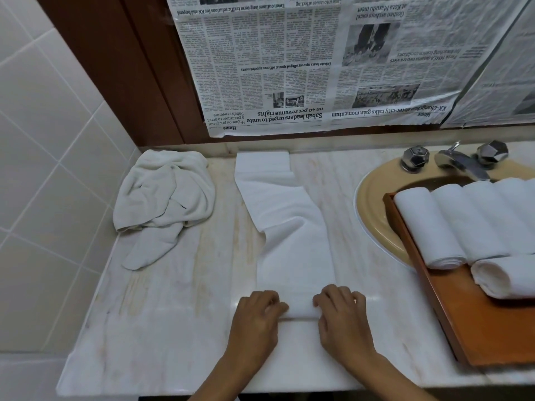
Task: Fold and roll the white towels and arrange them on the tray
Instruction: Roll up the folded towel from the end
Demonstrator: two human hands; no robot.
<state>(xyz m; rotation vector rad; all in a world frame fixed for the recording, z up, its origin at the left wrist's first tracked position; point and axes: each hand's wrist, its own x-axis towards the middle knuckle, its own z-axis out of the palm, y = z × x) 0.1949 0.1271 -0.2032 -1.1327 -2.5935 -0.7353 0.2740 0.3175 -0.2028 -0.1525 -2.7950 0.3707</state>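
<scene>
A white towel (289, 227), folded into a long narrow strip, runs from the back wall toward me on the marble counter. Its near end is turned over into a small roll (299, 309). My left hand (256, 316) and my right hand (341, 314) grip that roll from either side, fingers curled over its top. A wooden tray (469, 322) sits at the right, over the sink, with several rolled white towels (428, 227) in a row and one more roll (503, 277) lying in front of them.
A crumpled off-white towel (165, 198) lies heaped at the back left of the counter (162, 328), near the tiled wall. The beige sink (373, 204) with its chrome tap (460, 162) is at the right. Newspaper (318, 62) covers the wall behind.
</scene>
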